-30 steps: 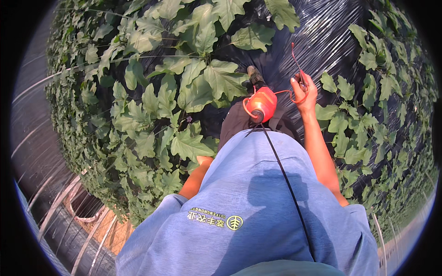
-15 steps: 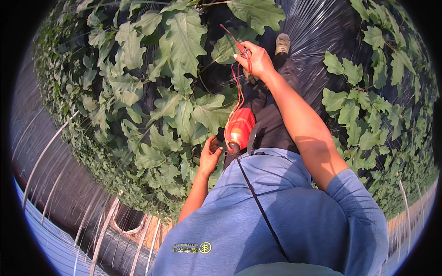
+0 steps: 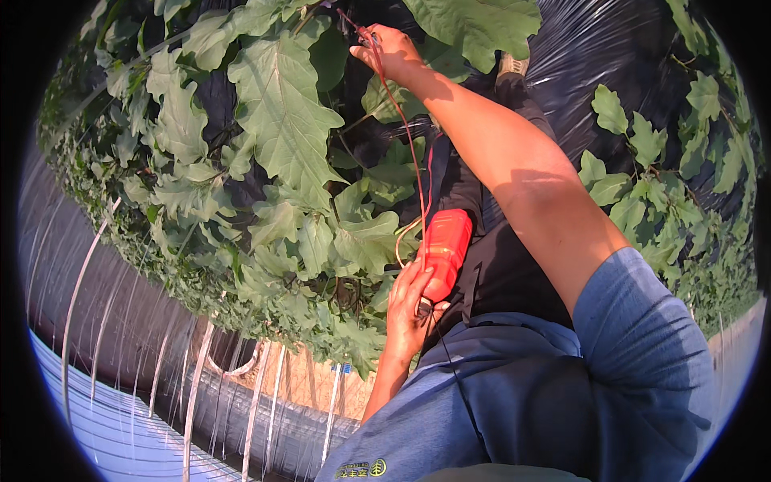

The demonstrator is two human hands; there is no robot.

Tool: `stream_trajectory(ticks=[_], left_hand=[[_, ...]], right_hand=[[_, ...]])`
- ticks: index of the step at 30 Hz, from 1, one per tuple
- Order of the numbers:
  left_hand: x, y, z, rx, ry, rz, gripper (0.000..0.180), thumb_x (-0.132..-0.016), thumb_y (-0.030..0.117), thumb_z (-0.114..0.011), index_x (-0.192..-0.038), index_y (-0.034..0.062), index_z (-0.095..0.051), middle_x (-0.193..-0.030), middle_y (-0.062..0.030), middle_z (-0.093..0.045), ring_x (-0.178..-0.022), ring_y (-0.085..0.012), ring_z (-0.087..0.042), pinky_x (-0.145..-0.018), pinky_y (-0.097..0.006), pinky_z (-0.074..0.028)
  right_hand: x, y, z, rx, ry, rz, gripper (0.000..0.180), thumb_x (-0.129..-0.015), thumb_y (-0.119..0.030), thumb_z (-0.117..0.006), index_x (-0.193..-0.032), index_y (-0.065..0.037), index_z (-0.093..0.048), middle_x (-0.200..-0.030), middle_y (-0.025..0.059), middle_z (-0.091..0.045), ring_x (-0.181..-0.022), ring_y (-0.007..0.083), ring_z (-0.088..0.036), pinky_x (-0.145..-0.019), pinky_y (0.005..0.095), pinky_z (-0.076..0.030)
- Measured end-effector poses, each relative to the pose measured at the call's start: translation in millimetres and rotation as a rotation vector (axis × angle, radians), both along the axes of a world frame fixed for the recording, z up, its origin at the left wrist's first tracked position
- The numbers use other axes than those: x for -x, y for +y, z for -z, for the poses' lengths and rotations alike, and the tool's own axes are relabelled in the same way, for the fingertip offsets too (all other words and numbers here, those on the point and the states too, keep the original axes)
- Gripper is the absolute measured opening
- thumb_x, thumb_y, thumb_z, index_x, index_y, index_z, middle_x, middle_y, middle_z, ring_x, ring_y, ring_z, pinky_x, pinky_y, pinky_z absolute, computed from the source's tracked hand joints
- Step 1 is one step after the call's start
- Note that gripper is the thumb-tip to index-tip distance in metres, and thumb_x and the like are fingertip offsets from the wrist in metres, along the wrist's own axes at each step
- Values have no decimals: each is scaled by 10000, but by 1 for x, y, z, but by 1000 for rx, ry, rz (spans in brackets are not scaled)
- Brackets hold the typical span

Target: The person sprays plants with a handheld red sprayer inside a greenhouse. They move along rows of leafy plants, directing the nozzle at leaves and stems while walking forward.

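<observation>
My right hand (image 3: 389, 55) is closed round a thin red wand (image 3: 371, 37), its tip among the stems and leaves at the top. From it a red cord (image 3: 414, 149) runs down toward a bright red-orange case (image 3: 446, 245) hanging in front of my thigh. My left hand (image 3: 409, 309) wraps the near end of this case, fingers along its side and thumb by a black end piece. A black strap (image 3: 456, 369) runs from there up across my shirt. A large lobed leaf (image 3: 283, 112) spreads to the left of my right hand.
Dense leafy plants (image 3: 193, 193) fill the left side, and another row (image 3: 642, 193) grows on the right. Shiny black plastic film (image 3: 574, 68) covers the ground between. Pale poles (image 3: 193, 402) stand at the lower left. My shoe (image 3: 512, 66) is on the film.
My right hand has moved up and left with the wand, stretching the cord. My left hand has come from beside the leaves onto the red case. The view has shifted.
</observation>
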State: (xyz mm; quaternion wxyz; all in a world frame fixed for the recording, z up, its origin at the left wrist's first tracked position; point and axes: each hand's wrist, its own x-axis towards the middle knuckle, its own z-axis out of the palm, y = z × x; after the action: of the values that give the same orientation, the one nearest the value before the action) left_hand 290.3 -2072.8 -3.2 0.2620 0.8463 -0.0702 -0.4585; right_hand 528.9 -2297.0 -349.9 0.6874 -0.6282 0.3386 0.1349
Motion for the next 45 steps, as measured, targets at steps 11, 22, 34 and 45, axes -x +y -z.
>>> stream_trajectory(ticks=[11,22,34,45], left_hand=[[-20,-45,7,-17,145,-81,886,-886,233,-935,-1624,19,-494,-1603,-251,-604,-1522,-474,-538,-1237,-544,-449],[-80,-138,-17,131,-164,121,856,-872,319,-959,-1564,48,-532,-1585,-217,-631,-1489,-461,-579,-1217,-535,-472],[-158,-286,-21,462,-315,84,810,-798,251,-997,-1459,20,-589,-1548,-186,-632,-1426,-412,-621,-1134,-501,-491],[-261,-380,-3,501,-323,65,657,-814,300,-996,-1352,112,-668,-1589,-116,-632,-1498,-388,-575,-1190,-544,-480]], right_hand=[[2,-2,15,64,6,-6,476,-950,-491,-785,-1186,-78,-768,-1075,167,-794,-1024,375,-764,-921,460,-598],[175,-148,-171,126,-325,-208,368,-915,-154,-867,-1217,5,-732,-1006,151,-739,-899,343,-737,-808,404,-584],[158,-366,-274,525,-280,-22,388,-1000,-164,-810,-1313,37,-701,-1080,97,-768,-971,164,-739,-892,311,-587],[-76,-436,-233,320,-288,-19,345,-989,-206,-853,-1217,20,-724,-941,20,-742,-851,91,-678,-802,271,-557]])
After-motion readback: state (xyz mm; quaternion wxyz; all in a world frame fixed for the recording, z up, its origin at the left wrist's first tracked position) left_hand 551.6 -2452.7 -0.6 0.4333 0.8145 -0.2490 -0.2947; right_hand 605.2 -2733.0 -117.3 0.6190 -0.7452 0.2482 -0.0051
